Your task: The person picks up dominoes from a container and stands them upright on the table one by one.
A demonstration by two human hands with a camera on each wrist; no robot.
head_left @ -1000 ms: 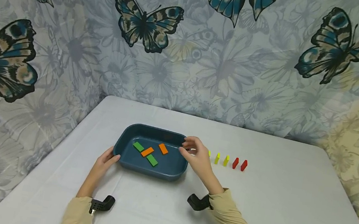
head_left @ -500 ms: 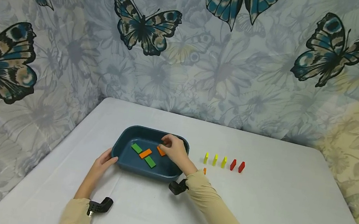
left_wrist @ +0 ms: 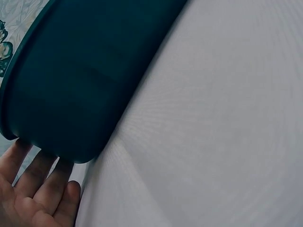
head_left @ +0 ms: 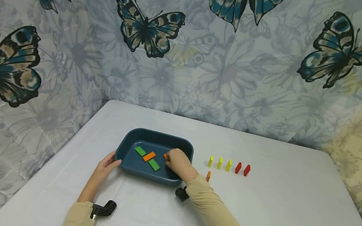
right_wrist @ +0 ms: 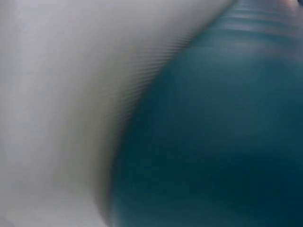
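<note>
A dark blue rectangular baking dish (head_left: 150, 177) stands on the table. My left hand (head_left: 105, 168) holds its near left corner, the thumb at the front and the fingers along the outer end wall; in the left wrist view the fingertips meet the dish (left_wrist: 80, 85). Inside lie two green blocks (head_left: 154, 165), an orange block (head_left: 149, 156) and a second orange block (head_left: 165, 156), mostly covered by my right hand (head_left: 178, 162). That hand reaches down over it with curled fingers; the fingertips are hidden, so I cannot tell whether they pinch it.
Right of the dish, a row of small upright blocks stands on the white table (head_left: 293, 208): three yellow blocks (head_left: 220, 163), then two red blocks (head_left: 238, 168). One orange block (head_left: 208, 176) stands upright in front of the row, close to the right sleeve. A butterfly-patterned cloth hangs behind.
My right hand has moved left from the dish's right rim, then down onto the orange block inside. The upright orange block has come into view. My left hand stays at the dish.
</note>
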